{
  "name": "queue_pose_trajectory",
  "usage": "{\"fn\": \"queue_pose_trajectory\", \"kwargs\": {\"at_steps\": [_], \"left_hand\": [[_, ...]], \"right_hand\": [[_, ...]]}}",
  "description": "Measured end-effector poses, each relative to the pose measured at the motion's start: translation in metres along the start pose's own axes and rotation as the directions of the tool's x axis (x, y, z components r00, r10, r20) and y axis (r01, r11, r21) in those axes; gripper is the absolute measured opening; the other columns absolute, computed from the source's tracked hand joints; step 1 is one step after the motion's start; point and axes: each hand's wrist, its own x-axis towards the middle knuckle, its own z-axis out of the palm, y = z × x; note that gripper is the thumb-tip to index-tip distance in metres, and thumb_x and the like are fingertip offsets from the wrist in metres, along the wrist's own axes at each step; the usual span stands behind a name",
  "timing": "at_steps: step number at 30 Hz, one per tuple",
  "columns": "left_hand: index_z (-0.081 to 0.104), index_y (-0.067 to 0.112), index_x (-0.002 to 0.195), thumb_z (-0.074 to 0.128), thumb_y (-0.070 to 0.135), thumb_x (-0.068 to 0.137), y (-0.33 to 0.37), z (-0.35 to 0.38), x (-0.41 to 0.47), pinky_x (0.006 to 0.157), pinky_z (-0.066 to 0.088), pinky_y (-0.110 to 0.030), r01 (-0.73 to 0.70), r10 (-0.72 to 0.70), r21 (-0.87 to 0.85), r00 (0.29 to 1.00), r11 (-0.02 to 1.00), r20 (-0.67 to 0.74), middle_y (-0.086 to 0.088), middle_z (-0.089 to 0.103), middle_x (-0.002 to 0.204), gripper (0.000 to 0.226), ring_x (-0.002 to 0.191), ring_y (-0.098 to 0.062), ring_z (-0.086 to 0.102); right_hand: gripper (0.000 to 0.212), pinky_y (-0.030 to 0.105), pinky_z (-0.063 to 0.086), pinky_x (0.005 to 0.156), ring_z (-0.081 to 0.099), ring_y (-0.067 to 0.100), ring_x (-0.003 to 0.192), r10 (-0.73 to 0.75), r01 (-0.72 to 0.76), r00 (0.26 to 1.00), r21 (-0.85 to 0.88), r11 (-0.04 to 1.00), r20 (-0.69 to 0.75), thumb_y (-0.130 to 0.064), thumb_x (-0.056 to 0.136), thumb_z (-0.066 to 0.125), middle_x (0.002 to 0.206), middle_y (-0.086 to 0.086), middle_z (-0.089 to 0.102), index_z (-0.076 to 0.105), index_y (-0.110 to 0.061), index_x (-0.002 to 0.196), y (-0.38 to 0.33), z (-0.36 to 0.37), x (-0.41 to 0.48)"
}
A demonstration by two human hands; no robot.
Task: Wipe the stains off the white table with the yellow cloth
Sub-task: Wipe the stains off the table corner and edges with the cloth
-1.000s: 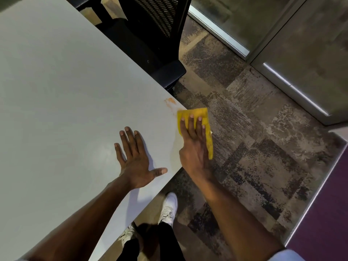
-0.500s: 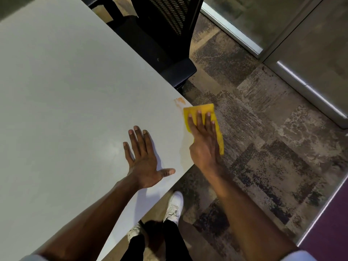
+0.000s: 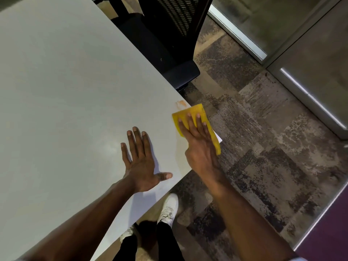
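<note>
One yellow cloth (image 3: pixel 200 117) is lying at the corner of the white table (image 3: pixel 66 91), part of it hanging out past the table's edge over the floor. The right hand (image 3: pixel 199 147) is pressing flat on top of it, fingers stretched out and close together, not curled around the fabric. Just beyond the cloth's far edge, an orange stain (image 3: pixel 181 104) is showing on the tabletop, beside the cloth and uncovered. The left hand (image 3: pixel 142 162) is resting open on the table near the right one, palm down, fingers spread, thumb pointing toward the edge. A black mesh chair (image 3: pixel 169 34) is standing against the table's far side, on patterned carpet (image 3: pixel 263 147). White shoes (image 3: pixel 169 208) are showing below the table edge.
</note>
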Motion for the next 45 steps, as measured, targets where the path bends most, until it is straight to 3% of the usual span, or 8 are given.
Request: {"fn": "queue_pose_trajectory", "kwargs": {"at_steps": [9, 13, 18, 25, 29, 35, 41, 45], "left_hand": [[-0.047, 0.004, 0.152, 0.039, 0.107, 0.068, -0.001, -0.001, -0.001, 0.123, -0.025, -0.068, -0.025, 0.025, -0.029, 1.000, 0.999, 0.006, -0.019, -0.059, 0.157, 0.158, 0.148, -0.041, -0.054], [-0.047, 0.005, 0.152, 0.038, 0.106, 0.069, -0.002, 0.000, -0.002, 0.123, -0.026, -0.068, -0.026, 0.026, -0.019, 1.000, 0.999, -0.005, -0.019, -0.059, 0.158, 0.156, 0.148, -0.041, -0.054], [-0.048, 0.005, 0.152, 0.037, 0.107, 0.069, -0.002, 0.000, -0.001, 0.123, -0.025, -0.069, -0.021, 0.021, -0.016, 1.000, 1.000, -0.011, -0.019, -0.059, 0.157, 0.156, 0.148, -0.042, -0.054], [-0.043, 0.004, 0.155, 0.040, 0.107, 0.069, -0.002, 0.001, -0.003, 0.124, -0.023, -0.069, -0.028, 0.026, -0.039, 0.999, 0.999, -0.038, -0.020, -0.055, 0.160, 0.158, 0.150, -0.041, -0.052], [-0.042, 0.004, 0.156, 0.039, 0.107, 0.069, -0.003, 0.004, -0.003, 0.124, -0.022, -0.069, -0.019, 0.018, -0.012, 0.998, 1.000, -0.056, -0.021, -0.053, 0.162, 0.157, 0.151, -0.042, -0.051], [-0.045, 0.007, 0.155, 0.041, 0.106, 0.070, -0.003, 0.004, -0.002, 0.124, -0.022, -0.070, -0.027, 0.025, -0.017, 0.997, 0.999, -0.069, -0.019, -0.053, 0.163, 0.156, 0.152, -0.042, -0.049], [-0.046, 0.005, 0.153, 0.038, 0.105, 0.070, -0.002, 0.002, -0.005, 0.125, -0.021, -0.070, -0.028, 0.025, -0.030, 0.997, 0.999, -0.077, -0.020, -0.055, 0.161, 0.155, 0.151, -0.042, -0.050], [-0.049, 0.008, 0.152, 0.038, 0.105, 0.071, -0.002, 0.003, -0.004, 0.124, -0.025, -0.068, -0.039, 0.035, -0.037, 0.995, 0.999, -0.090, -0.019, -0.056, 0.160, 0.154, 0.150, -0.041, -0.052]], "right_hand": [[0.086, 0.054, 0.015, 0.134, -0.005, 0.031, 0.166, -0.085, 0.085, 0.996, -0.029, 0.996, -0.018, 0.001, 0.089, 0.034, 0.179, 0.004, 0.004, 0.012, -0.024, 0.169, -0.021, 0.026, -0.070], [0.098, 0.051, 0.008, 0.135, -0.014, 0.030, 0.165, -0.037, 0.036, 0.999, -0.047, 0.998, -0.016, 0.006, 0.086, 0.048, 0.178, 0.001, -0.003, 0.007, -0.028, 0.169, -0.012, 0.015, -0.025], [0.092, 0.051, 0.002, 0.134, -0.017, 0.035, 0.163, 0.063, -0.062, 0.998, -0.072, 0.995, 0.003, -0.001, 0.093, 0.049, 0.178, 0.007, -0.011, 0.003, -0.025, 0.169, -0.018, -0.002, 0.034], [0.092, 0.051, 0.011, 0.135, -0.006, 0.032, 0.165, -0.059, 0.059, 0.998, -0.054, 0.997, 0.005, 0.002, 0.084, 0.038, 0.178, 0.004, 0.001, 0.010, -0.024, 0.169, -0.029, 0.022, -0.048], [0.100, 0.051, 0.009, 0.135, -0.011, 0.032, 0.165, -0.038, 0.038, 0.999, -0.057, 0.998, 0.002, 0.009, 0.085, 0.052, 0.178, 0.004, 0.000, 0.011, -0.026, 0.169, -0.021, 0.010, -0.003], [0.088, 0.050, 0.002, 0.135, -0.012, 0.034, 0.164, 0.044, -0.045, 0.999, -0.062, 0.997, -0.028, 0.002, 0.095, 0.048, 0.178, 0.007, -0.005, 0.007, -0.024, 0.169, -0.026, -0.005, 0.061], [0.103, 0.052, 0.010, 0.135, -0.008, 0.033, 0.165, -0.112, 0.111, 0.993, -0.017, 0.994, -0.033, 0.013, 0.077, 0.047, 0.178, 0.005, 0.004, 0.015, -0.023, 0.168, -0.041, 0.021, -0.011], [0.096, 0.052, 0.010, 0.135, -0.005, 0.034, 0.165, -0.175, 0.175, 0.984, -0.051, 0.983, -0.009, 0.012, 0.083, 0.045, 0.177, 0.005, 0.008, 0.020, -0.024, 0.168, -0.037, 0.015, 0.019]]}}
